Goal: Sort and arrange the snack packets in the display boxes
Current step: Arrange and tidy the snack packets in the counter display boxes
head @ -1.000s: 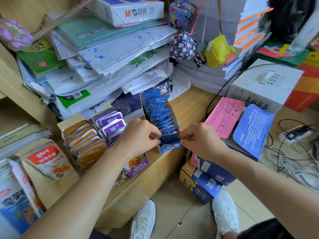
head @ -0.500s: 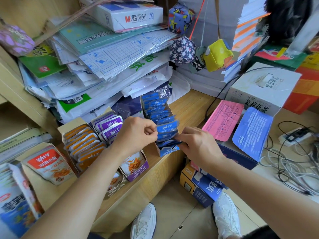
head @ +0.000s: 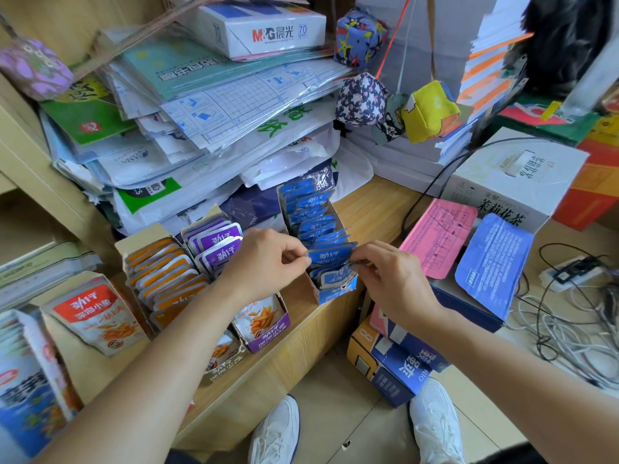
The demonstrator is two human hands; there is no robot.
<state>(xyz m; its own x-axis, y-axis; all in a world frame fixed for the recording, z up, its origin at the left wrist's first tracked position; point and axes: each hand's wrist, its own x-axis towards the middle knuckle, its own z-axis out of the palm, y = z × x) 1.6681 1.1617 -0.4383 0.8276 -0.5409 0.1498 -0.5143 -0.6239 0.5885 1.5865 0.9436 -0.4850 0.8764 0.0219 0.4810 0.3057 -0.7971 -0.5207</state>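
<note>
On the counter (head: 378,209) a left box (head: 134,249), a middle box (head: 268,326) and a right box (head: 331,293) stand in a row. The left hand (head: 264,262) and right hand (head: 392,279) pinch a packet (head: 330,256) standing near the right box's front. A paper pile (head: 214,122) lies behind the row, and a carton (head: 512,182) sits to its right.

Blue packets (head: 316,226) upright, rowed in blue box (head: 335,294); front possibly torn.
</note>
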